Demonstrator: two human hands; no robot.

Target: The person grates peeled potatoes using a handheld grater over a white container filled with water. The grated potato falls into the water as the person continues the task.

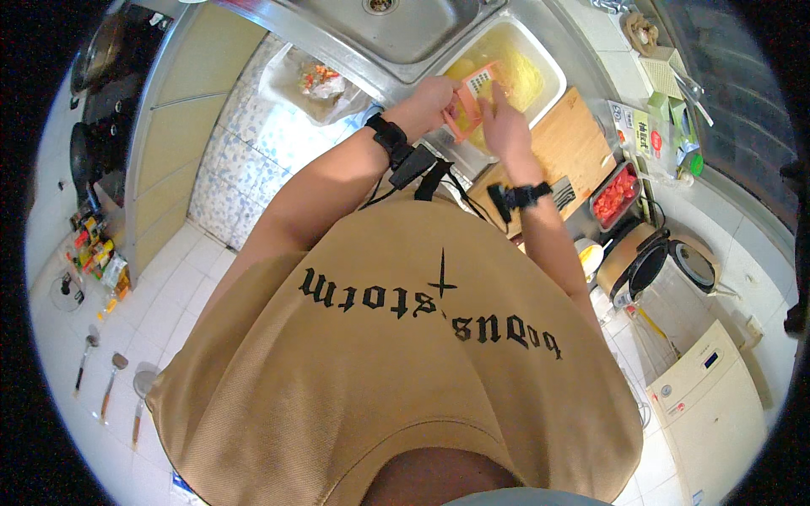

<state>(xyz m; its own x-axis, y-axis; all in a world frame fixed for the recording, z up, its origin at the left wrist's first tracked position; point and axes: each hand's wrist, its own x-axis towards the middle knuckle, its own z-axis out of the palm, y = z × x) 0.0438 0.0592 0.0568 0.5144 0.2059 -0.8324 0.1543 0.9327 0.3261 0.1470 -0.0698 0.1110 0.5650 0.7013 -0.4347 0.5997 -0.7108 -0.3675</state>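
My left hand (432,104) grips the frame of an orange plastic grater (470,101), which is tilted over a white rectangular basin (557,76). My right hand (506,126) is at the grater's face, with its fingers bent; whether a piece of food is under them cannot be told. Pale yellow shreds (525,73) lie in the basin, in what looks like water, beside and beneath the grater. A strap with a small dark device is around each wrist.
A steel sink (411,31) adjoins the basin. On the right are a wooden cutting board (569,139) with a cleaver (561,191), a tray of red diced food (615,196) and a rice cooker (639,259). A lined waste bin (316,88) stands below left.
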